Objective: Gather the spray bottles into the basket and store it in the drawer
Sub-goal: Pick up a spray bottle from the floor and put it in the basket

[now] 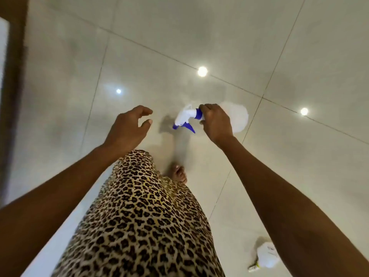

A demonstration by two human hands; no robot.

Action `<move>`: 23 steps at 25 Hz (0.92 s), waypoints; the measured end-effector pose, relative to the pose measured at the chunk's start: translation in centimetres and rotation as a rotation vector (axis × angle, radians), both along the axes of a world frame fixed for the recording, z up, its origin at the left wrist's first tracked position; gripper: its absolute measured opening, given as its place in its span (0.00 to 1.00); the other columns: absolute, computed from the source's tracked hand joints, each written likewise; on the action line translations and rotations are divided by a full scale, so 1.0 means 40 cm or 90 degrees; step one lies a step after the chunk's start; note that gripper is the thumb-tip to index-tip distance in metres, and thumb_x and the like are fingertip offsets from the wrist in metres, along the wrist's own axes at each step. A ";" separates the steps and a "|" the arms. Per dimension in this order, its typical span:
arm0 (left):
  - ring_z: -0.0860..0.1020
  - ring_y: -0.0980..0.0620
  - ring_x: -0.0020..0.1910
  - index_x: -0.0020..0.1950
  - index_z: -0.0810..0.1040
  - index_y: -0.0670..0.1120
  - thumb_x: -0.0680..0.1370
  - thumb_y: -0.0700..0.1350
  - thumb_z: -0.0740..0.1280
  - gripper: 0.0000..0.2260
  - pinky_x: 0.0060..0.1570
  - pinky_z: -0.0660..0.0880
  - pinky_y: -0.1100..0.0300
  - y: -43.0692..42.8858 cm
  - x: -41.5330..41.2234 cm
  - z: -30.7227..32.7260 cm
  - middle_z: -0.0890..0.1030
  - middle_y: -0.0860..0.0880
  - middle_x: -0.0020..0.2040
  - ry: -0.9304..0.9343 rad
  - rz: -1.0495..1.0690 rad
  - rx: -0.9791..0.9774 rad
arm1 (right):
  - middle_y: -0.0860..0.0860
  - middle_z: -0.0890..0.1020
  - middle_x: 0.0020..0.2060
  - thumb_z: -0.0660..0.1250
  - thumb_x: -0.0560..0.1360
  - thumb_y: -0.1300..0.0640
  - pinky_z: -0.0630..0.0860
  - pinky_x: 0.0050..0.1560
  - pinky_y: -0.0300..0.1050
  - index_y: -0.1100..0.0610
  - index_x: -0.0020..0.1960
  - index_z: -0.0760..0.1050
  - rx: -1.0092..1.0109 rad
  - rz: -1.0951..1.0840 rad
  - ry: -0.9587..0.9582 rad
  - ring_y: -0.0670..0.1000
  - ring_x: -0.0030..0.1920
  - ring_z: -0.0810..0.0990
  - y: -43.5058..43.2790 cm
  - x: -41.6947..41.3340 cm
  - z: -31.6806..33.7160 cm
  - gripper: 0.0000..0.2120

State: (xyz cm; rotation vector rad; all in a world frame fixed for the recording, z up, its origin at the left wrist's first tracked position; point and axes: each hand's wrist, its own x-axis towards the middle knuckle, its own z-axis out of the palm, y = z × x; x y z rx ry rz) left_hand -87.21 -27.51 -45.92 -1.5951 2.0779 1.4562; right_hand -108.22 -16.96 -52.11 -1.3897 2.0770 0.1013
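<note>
My right hand (216,121) grips the neck of a white spray bottle (237,116) with a blue and white trigger head, held sideways above the floor. My left hand (129,126) hovers to the left of the trigger, fingers spread and curled, holding nothing. A second white spray bottle (266,254) lies on the floor at the lower right, partly hidden by my right forearm. No basket or drawer is in view.
Glossy pale floor tiles (179,47) reflect ceiling lights. A dark wooden frame (12,96) runs along the left edge. My leopard-print skirt (139,216) and a bare foot (179,173) fill the lower middle.
</note>
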 end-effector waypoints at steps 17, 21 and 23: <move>0.76 0.55 0.41 0.49 0.73 0.51 0.75 0.41 0.66 0.07 0.44 0.73 0.66 -0.034 0.262 1.156 0.77 0.53 0.44 0.249 0.337 -0.235 | 0.46 0.80 0.47 0.76 0.66 0.60 0.70 0.47 0.20 0.55 0.62 0.72 -0.298 -0.236 -0.467 0.45 0.48 0.78 -0.186 0.415 1.244 0.27; 0.76 0.60 0.40 0.49 0.74 0.48 0.74 0.36 0.65 0.08 0.39 0.70 0.77 -0.025 0.456 1.325 0.77 0.55 0.41 0.280 0.412 -0.306 | 0.44 0.79 0.51 0.76 0.66 0.60 0.71 0.50 0.21 0.54 0.63 0.72 -0.353 -0.094 -0.481 0.43 0.51 0.78 -0.241 0.579 1.444 0.26; 0.76 0.62 0.39 0.48 0.75 0.48 0.74 0.35 0.65 0.09 0.40 0.70 0.74 -0.022 0.556 1.382 0.78 0.54 0.40 0.288 0.443 -0.337 | 0.45 0.79 0.55 0.75 0.68 0.58 0.71 0.54 0.25 0.55 0.63 0.72 -0.381 -0.007 -0.468 0.45 0.55 0.77 -0.278 0.675 1.511 0.26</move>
